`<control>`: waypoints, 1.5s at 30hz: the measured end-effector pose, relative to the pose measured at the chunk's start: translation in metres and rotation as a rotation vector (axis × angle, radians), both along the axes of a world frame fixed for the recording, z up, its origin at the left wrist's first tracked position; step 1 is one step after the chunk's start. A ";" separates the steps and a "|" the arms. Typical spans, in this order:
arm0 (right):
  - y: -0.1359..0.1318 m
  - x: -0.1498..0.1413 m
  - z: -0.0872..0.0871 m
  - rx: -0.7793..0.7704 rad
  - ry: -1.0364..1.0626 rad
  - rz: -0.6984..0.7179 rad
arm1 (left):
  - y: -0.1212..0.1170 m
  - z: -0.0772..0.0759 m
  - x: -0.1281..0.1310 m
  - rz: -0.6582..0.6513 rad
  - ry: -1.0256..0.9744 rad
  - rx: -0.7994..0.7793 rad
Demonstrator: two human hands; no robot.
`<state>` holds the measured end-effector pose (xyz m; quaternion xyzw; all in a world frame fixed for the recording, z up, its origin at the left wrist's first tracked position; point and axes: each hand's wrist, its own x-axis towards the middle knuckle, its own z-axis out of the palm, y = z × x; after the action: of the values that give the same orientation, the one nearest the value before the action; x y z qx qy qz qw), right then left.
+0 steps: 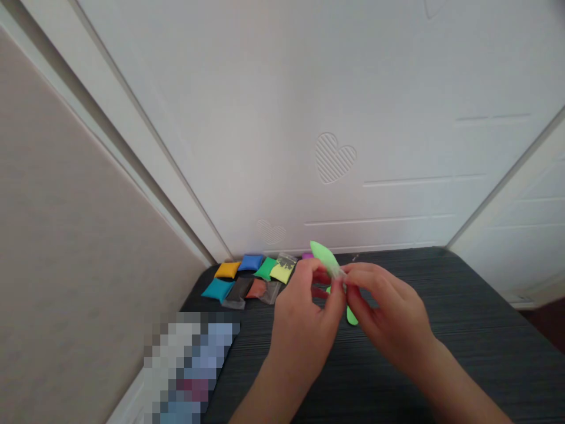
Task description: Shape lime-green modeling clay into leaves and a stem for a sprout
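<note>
Both hands are raised over the dark table, holding a light green clay packet (325,256) between them. My left hand (306,312) is closed on the packet's lower part, thumb and fingers pinching it. The fingers of my right hand (388,312) pinch the clear plastic end of the same packet, close to my left thumb. The packet tilts up to the left. Beneath the hands lies a bright green object with a rounded end (352,316), partly hidden by them; its kind I cannot make out.
Several coloured packets lie at the back left, among them a yellow-orange packet (228,270), a blue packet (251,262) and a black packet (238,291). A purple item (308,256) shows behind my left hand. The table (450,312) meets a white panel (247,135). A blurred patch covers the left front.
</note>
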<state>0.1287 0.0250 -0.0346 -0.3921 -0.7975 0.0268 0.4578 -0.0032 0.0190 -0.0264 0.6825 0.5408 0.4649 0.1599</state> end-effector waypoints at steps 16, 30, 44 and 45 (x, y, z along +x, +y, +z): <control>0.002 -0.001 0.003 -0.074 0.015 -0.227 | 0.006 -0.015 0.002 0.108 0.257 0.347; 0.010 0.015 0.006 -0.548 0.694 0.126 | 0.008 0.003 -0.016 -0.066 0.420 0.359; 0.010 0.035 0.018 -0.436 0.163 0.209 | 0.009 -0.001 -0.024 -0.283 0.398 0.121; 0.010 0.036 0.018 -0.440 0.130 0.211 | 0.009 -0.001 -0.024 -0.295 0.396 0.115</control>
<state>0.1648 0.0354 -0.0163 -0.3944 -0.7778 0.2724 0.4065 -0.0272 0.0277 -0.0278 0.8398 0.4288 0.3238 0.0779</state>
